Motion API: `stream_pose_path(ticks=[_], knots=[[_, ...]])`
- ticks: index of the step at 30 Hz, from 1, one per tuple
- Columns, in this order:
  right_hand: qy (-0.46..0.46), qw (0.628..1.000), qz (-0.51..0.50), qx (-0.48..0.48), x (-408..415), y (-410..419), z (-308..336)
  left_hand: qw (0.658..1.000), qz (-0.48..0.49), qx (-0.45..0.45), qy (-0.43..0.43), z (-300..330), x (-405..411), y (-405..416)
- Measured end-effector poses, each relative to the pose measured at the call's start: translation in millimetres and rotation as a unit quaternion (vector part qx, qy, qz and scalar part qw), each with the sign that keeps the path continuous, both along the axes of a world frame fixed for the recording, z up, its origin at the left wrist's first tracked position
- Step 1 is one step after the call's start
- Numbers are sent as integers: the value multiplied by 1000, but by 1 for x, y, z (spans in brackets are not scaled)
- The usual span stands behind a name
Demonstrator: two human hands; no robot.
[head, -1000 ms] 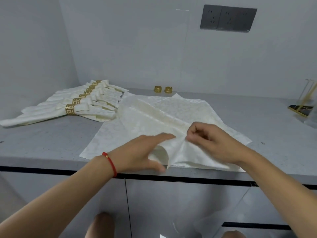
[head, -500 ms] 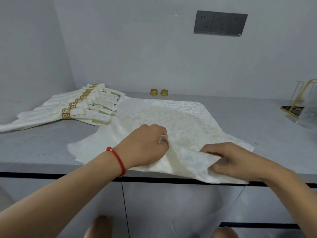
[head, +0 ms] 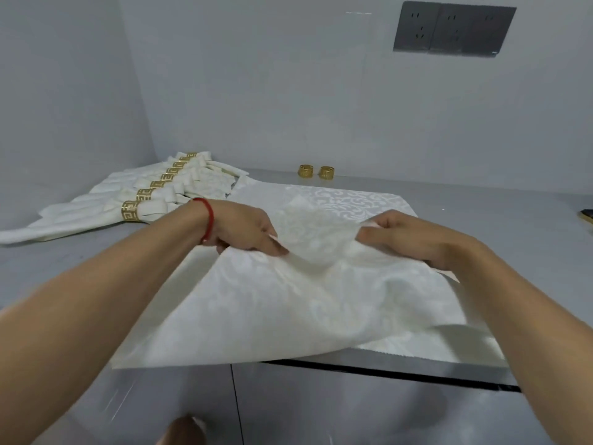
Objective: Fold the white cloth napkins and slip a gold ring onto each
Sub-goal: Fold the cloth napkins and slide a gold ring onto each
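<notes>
A white patterned napkin is lifted off the grey counter, its near edge hanging past the counter's front. My left hand, with a red string at the wrist, pinches the cloth near its upper middle. My right hand grips the same raised fold a little to the right. Another flat napkin lies spread on the counter under it. Two loose gold rings stand by the back wall.
Several folded napkins with gold rings lie fanned out at the left of the counter. A dark socket panel is on the wall. A dark gold-edged item shows at the right edge. Cabinet fronts lie below the counter.
Both hands have moved away from the counter's front edge toward the wall and lifted the top napkin. The camera has come closer and tilted down.
</notes>
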State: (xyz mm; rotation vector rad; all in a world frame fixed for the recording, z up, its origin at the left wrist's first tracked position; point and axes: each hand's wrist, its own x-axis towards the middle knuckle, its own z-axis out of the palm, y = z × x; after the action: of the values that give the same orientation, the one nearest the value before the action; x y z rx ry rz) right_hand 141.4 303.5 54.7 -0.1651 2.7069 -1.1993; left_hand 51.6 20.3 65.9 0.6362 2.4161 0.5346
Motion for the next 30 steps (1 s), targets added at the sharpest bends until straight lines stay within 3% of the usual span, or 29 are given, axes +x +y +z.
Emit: stream_pose_path(ticks=[3,8,14,17,22,28,30], knots=[[-9,996,-81,43,-60,3,-13,996,53,-31,63,-5,-43,9],[107,948,-225,197,-128,-6,-52,968,142,-23,208,-38,-91,44],[135,905,-131,382,-163,-1,-59,927,200,-47,315,-76,-118,60],[189,883,-47,426,-153,-11,-56,926,211,-34,313,-85,-129,57],[78,915,55,392,-136,-21,-62,925,216,-16,311,-90,-138,56],[125,918,62,371,-133,-23,-77,924,220,18,311,-98,-140,52],[134,916,68,373,-132,-25,-77,915,214,-17,340,-95,-133,54]])
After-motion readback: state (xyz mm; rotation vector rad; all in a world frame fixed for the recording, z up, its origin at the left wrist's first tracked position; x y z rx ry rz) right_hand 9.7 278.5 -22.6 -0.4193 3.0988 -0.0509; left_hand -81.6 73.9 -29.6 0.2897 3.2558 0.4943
